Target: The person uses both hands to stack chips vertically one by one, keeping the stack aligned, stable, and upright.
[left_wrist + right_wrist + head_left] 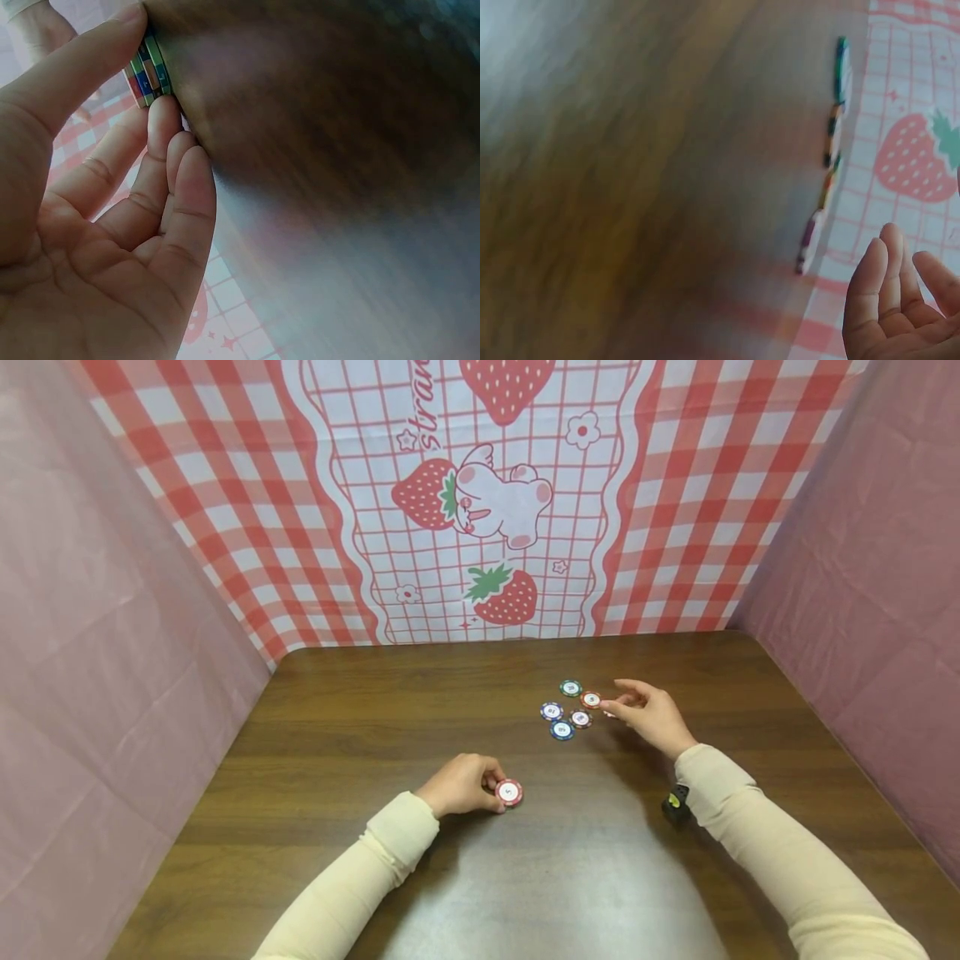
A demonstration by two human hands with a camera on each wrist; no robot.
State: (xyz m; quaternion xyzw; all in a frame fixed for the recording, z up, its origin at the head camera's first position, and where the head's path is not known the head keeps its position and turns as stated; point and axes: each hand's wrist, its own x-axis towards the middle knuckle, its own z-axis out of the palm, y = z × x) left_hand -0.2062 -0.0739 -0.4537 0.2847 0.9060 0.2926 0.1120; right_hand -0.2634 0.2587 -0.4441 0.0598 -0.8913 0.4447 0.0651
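Observation:
My left hand point(467, 783) pinches a short stack of poker chips point(509, 792) between thumb and fingers, close over the table. The top chip is red with a white centre; the left wrist view shows red, blue and green edges in the stack point(151, 71). My right hand point(651, 717) hovers beside a loose group of poker chips, its thumb and fingers apart. Nearest it are an orange-red chip point(591, 700) and a pinkish chip partly hidden under the thumb. The group also has a green chip point(571, 688), a blue chip point(552, 712) and a purple-edged chip point(581, 718).
The brown wooden table point(337, 710) runs back to a red and white checked cloth point(690, 510) with strawberries. Pink curtains point(862, 568) hang at both sides. A small black device point(676, 803) is strapped at the right wrist.

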